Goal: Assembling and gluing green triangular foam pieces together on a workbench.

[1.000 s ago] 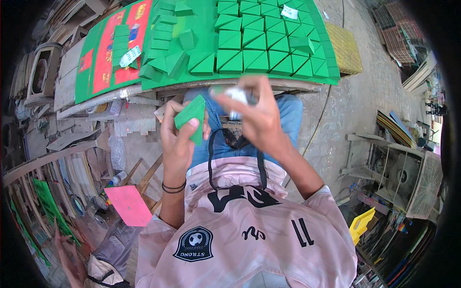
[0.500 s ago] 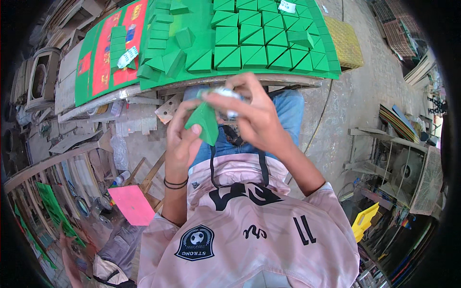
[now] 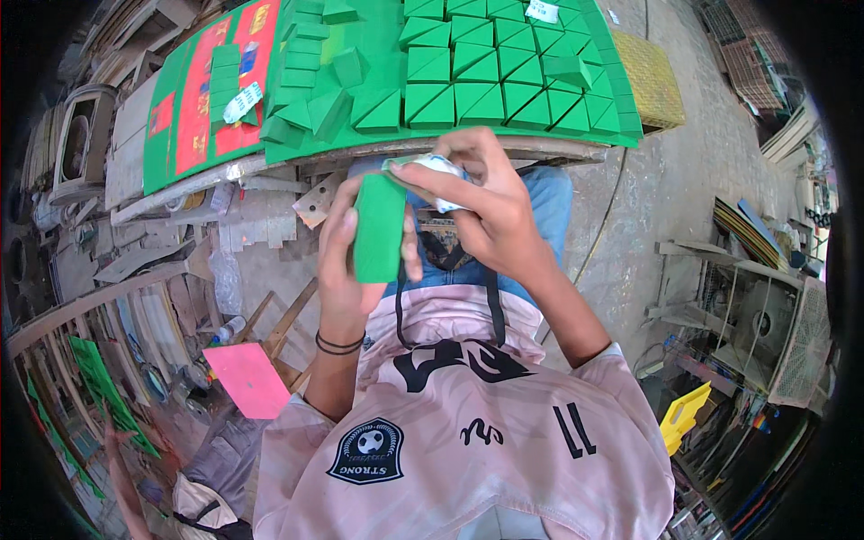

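Observation:
My left hand [image 3: 338, 243] is closed around a green wedge-shaped block [image 3: 380, 229], with a broad rectangular face turned up. Between the fingers of my right hand [image 3: 497, 202] is a crumpled white sheet [image 3: 441, 166] with printed marks; I cannot tell whether it is paper or cloth. The sheet touches the block's upper end or lies right beside it. Both hands are above my lap, just in front of the table. On the green tabletop [image 3: 378, 144] beyond them, rows of similar green wedge blocks [image 3: 477, 103] stand close together, with several looser ones to the left.
White printed scraps lie on the blocks, one at the left [image 3: 243, 103] and one at the far edge [image 3: 542, 12]. A pink panel [image 3: 247, 380] is at lower left. A yellow piece [image 3: 684, 416] and a metal-framed rack [image 3: 765, 315] are on the right. Another person's arm [image 3: 121, 477] shows at lower left.
My left hand has turned the green block, so a rectangular face shows instead of a pointed one. My right hand stays at its upper end with the white sheet, less blurred now.

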Demonstrator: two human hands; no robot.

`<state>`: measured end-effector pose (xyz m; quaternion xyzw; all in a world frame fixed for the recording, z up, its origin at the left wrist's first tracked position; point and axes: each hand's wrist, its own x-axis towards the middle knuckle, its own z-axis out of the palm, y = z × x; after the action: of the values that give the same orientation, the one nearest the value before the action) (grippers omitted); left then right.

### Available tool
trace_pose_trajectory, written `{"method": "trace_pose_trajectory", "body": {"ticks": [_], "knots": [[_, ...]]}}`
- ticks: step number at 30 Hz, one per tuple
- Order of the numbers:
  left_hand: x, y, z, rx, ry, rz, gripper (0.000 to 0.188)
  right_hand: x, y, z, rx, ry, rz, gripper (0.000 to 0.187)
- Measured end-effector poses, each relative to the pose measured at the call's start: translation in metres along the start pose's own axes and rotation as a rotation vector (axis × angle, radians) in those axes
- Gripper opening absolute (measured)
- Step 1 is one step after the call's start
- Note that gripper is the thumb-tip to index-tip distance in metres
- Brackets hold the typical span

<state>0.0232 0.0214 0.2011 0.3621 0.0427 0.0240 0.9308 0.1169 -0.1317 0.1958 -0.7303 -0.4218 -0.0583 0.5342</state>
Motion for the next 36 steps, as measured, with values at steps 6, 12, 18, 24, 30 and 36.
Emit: {"method": "trace_pose_trajectory", "body": {"ticks": [6,12,18,24,30,36], "knots": [[0.004,-0.003,0.003,-0.197,0.098,-0.060,0.038,0.002,0.006,0.009,0.019,-0.041,0.028,0.061],[0.003,-0.004,0.002,-0.112,0.427,-0.052,0.035,-0.005,-0.011,0.018,0.158,-0.218,-0.146,0.062],[0.002,-0.006,-0.009,-0.230,0.245,-0.100,0.033,-0.003,-0.004,0.017,-0.025,-0.067,0.058,0.059],[0.002,-0.010,-0.016,-0.077,0.514,-0.035,0.028,-0.005,-0.010,0.021,0.078,-0.162,-0.074,0.059],[-0.003,-0.007,-0.017,-0.152,0.431,-0.057,0.025,-0.012,-0.013,0.020,0.075,-0.244,-0.133,0.051],[0.010,-0.005,-0.021,0.027,0.339,0.028,0.027,-0.028,-0.019,0.025,0.083,-0.306,0.068,0.051]]}}
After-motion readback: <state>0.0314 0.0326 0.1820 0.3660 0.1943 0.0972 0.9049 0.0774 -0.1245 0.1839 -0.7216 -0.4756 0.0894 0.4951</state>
